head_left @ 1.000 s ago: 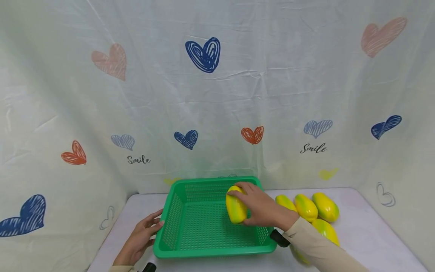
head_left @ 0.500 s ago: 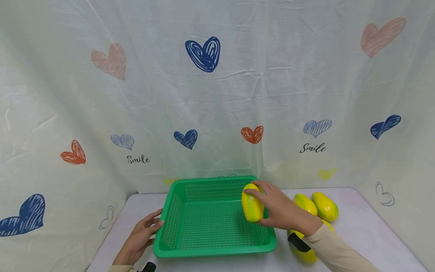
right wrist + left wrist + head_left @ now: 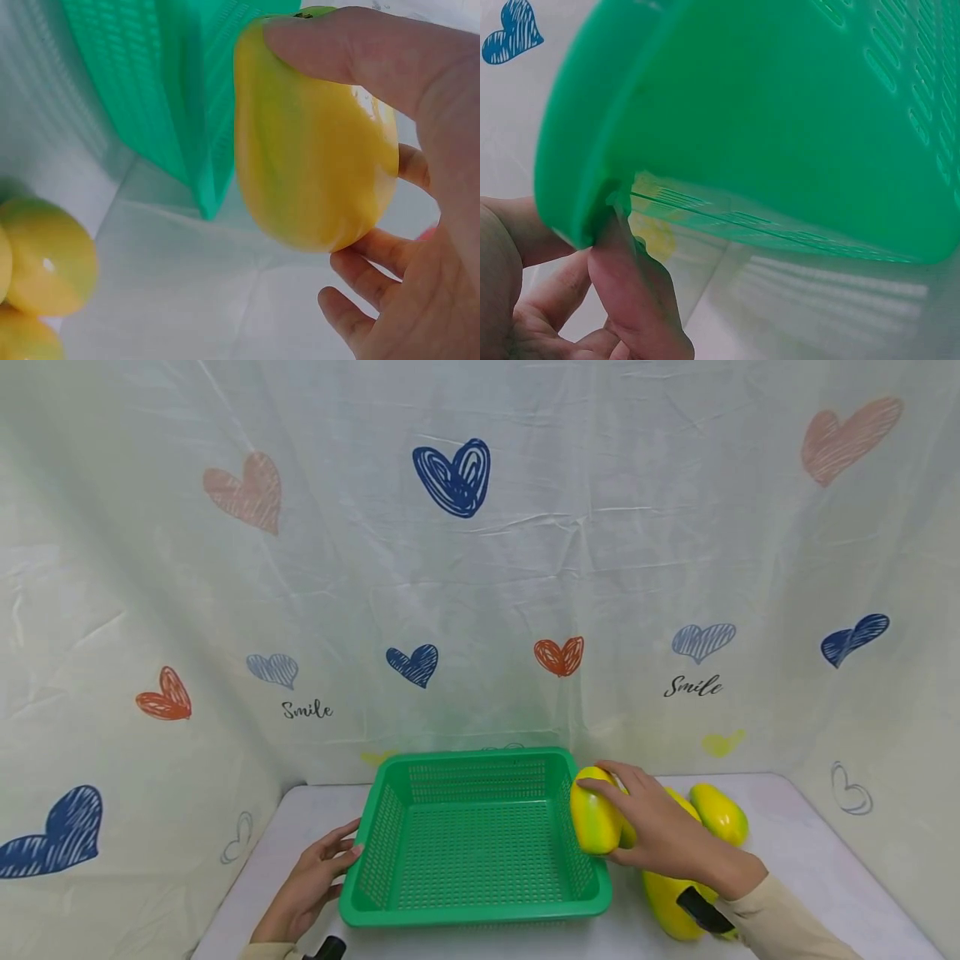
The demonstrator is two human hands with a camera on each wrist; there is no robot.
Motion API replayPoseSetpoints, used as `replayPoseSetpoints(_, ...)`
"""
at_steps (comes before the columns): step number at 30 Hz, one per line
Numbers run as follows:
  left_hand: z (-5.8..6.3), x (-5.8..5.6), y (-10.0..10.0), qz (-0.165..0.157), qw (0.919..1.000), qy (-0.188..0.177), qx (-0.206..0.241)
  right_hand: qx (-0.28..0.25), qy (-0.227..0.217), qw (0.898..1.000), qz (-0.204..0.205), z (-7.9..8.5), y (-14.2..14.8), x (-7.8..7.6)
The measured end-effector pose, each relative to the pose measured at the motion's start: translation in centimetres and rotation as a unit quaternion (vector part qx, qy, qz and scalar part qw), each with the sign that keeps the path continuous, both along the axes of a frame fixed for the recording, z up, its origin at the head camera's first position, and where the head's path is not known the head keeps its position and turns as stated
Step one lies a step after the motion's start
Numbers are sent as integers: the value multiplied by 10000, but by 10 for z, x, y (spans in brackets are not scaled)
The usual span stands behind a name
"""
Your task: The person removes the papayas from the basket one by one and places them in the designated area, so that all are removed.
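A white cloth backdrop (image 3: 525, 568) printed with blue, red and pink hearts and the word "Smile" is hung behind and around the scene. Below it, a white worktop (image 3: 810, 868) is seen, on which everything stands.

A green perforated basket (image 3: 472, 910) is set at the middle of the worktop, with nothing seen inside it. Its near left corner is touched by the left hand (image 3: 307, 881), which lies on the worktop at the left; in the left wrist view the fingers (image 3: 634, 300) are shown relaxed and slightly spread, one fingertip pressed up against the underside of the basket's rim (image 3: 577, 187).

To the right of the basket, a yellow-green mango (image 3: 595, 820) is held by the right hand (image 3: 663, 835) just outside the basket's right wall, above the worktop. It is gripped from the side: in the right wrist view the thumb is laid over its upper end and the curled fingers (image 3: 367, 262) are wrapped under its far side, so that the mango (image 3: 311, 135) is clasped between them.

Further mangoes are lying on the worktop at the right: a large one (image 3: 667, 902) near the wrist, one (image 3: 720, 814) farther right, and another (image 3: 678, 799) partly hidden behind the hand. A beige sleeve (image 3: 787, 927) and a black wrist strap (image 3: 705, 912) are seen at the near right.
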State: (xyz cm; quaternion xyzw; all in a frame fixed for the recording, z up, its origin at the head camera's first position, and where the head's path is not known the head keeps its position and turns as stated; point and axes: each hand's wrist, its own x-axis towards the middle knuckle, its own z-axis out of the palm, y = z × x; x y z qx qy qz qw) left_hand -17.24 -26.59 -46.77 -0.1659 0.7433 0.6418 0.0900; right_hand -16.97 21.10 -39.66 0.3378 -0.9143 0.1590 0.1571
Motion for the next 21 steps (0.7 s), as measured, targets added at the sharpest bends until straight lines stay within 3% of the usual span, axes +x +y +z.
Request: replayPoseSetpoints(21, -1, -1, -1, -18, 10000, -11, 46, -113, -241, 9978, -615, -2, 64, 17)
